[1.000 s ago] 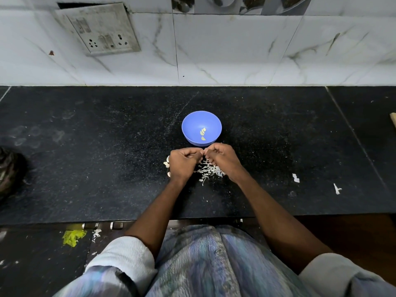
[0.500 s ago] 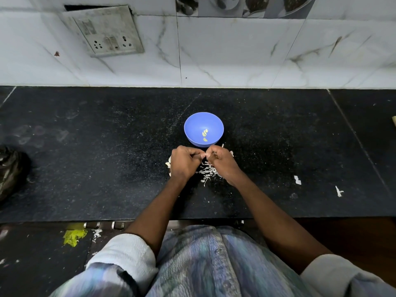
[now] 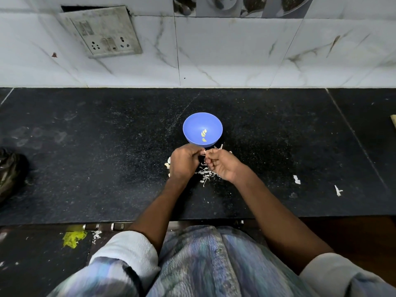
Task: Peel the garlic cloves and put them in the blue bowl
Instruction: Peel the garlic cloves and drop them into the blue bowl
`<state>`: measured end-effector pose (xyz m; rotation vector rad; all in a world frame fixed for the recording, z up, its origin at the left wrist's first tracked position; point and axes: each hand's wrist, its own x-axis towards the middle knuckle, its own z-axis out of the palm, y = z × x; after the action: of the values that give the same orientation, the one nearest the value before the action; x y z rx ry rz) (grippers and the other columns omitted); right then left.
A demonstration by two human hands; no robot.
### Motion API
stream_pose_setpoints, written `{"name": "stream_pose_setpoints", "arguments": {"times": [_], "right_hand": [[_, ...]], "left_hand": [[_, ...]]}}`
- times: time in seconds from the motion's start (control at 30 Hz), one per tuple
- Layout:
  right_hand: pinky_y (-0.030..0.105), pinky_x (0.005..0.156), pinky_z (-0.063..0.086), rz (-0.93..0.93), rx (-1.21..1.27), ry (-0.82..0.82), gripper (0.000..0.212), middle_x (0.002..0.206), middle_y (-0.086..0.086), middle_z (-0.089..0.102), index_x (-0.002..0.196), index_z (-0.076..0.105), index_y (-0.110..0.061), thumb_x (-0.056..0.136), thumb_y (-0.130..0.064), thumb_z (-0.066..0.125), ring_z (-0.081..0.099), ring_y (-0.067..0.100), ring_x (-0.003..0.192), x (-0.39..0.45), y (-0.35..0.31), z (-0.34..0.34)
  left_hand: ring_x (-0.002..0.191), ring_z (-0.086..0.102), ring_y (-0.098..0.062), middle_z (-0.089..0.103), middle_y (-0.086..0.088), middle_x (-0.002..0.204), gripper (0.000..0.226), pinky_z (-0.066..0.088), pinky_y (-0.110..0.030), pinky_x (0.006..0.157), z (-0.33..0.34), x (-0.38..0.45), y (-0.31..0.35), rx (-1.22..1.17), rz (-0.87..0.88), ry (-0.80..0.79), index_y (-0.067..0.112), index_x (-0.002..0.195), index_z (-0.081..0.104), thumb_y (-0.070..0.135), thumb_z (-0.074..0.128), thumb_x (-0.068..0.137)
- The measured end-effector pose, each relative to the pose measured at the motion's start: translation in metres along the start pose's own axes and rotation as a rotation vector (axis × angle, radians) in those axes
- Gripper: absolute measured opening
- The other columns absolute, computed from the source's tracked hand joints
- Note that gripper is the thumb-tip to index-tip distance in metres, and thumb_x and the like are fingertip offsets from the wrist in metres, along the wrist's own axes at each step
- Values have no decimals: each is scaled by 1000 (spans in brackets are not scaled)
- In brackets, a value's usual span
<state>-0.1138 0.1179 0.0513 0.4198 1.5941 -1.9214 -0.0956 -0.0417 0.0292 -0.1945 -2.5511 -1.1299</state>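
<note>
garlic clove [image 3: 203,152] pinched between curled fingers of left hand [image 3: 184,162] and right hand [image 3: 222,166] | blue bowl [image 3: 194,127] at 12 o'clock of hands, peeled cloves [image 3: 203,135] inside | peels [image 3: 205,175] underneath

blue bowl [image 3: 194,125] upright, 2 peeled cloves [image 3: 203,135] inside

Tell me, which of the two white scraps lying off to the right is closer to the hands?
The blocky scrap. It lies nearer the right hand; the thin forked scrap sits farther right, closer to the counter edge.
</note>
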Motion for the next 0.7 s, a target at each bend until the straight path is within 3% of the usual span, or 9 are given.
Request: {"name": "stream_pose_setpoints", "arguments": {"times": [0.1,0.23,0.33,0.4,0.53,0.63,0.7], "right_hand": [[20,52,36,-137,-175,62,24,66,5,56,87,65,-7,97,6,49,46,12,60,2,2,-2],[29,62,47,-599,-704,176,16,72,-2,63,86,62,-15,97,-4,56,57,13,65,6,11,-13],[36,64,45,-741,-924,269,14,75,-6,59,85,55,-19,94,-8,55,55,20,71,11,13,-18],[35,61,42,-643,-892,292,15,71,-5,58,79,54,-18,90,-8,55,52,18,67,8,12,-13],[25,50,33,-194,-212,161,18,60,6,51,77,63,-6,91,0,53,43,14,53,-1,4,2],[23,50,33,-45,-74,115,19,58,2,51,82,66,-7,96,-7,53,42,12,51,-1,-2,0],[22,51,34,-13,-66,96,21,59,1,52,82,65,-9,99,-10,52,43,12,50,0,-1,-2]], "left_hand": [[81,76,-12,81,7,90,23,60,-29,75,2,-1,1,-45,-84,-20,19,93,86,0,79,83],[70,75,-14,80,-2,77,8,64,-31,73,7,2,6,-445,-549,-88,11,92,85,6,79,91],[70,71,-18,79,-14,81,15,63,-26,70,7,5,16,-706,-779,-90,0,91,83,-6,69,92],[73,74,-17,80,-8,81,13,64,-31,75,11,4,15,-591,-660,-58,5,91,84,-2,74,91],[86,76,-5,82,6,91,14,61,-26,81,6,-3,10,-225,-205,-2,14,94,86,5,85,85],[89,75,-8,82,4,97,21,58,-21,83,3,-4,8,-103,-14,7,14,98,85,-1,81,84],[88,74,-8,82,2,98,22,55,-15,83,3,-6,8,-91,15,17,12,100,85,-2,81,84]]}}
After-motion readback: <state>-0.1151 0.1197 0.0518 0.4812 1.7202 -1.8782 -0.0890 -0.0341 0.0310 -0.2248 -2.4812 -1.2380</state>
